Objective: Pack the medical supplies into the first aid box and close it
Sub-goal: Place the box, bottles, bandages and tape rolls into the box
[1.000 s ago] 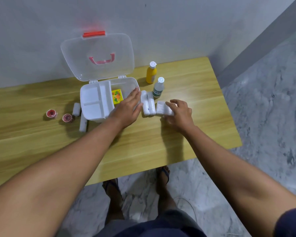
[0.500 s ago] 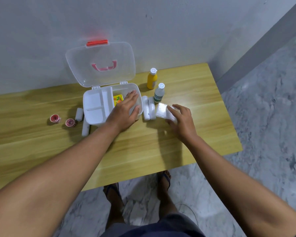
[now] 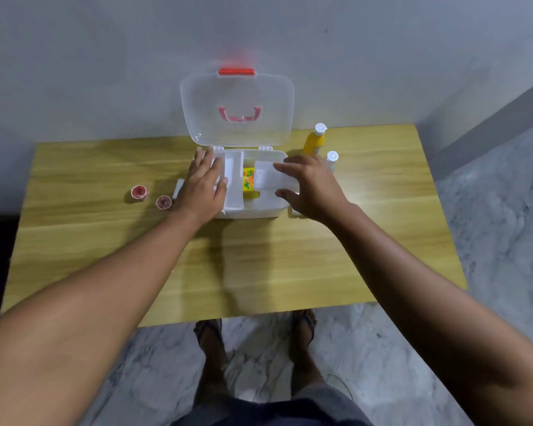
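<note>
Over open box (image 3: 250, 212), rt side, rt grip (image 3: 313, 192) holds white pack (image 3: 266, 179); lt grip (image 3: 202, 187) flat on tray (image 3: 234, 192).

Glossy translucent plastic lid (image 3: 237, 96); smooth wood-grain table (image 3: 259, 250); marbled stone floor (image 3: 490, 210).

Right hand (image 3: 313, 192) holds white packet (image 3: 268, 179) over open box (image 3: 253, 212).

We have one head-worn view, close above the counter (image 3: 259, 256), looking forward and down toward the far wall (image 3: 105, 56).
</note>
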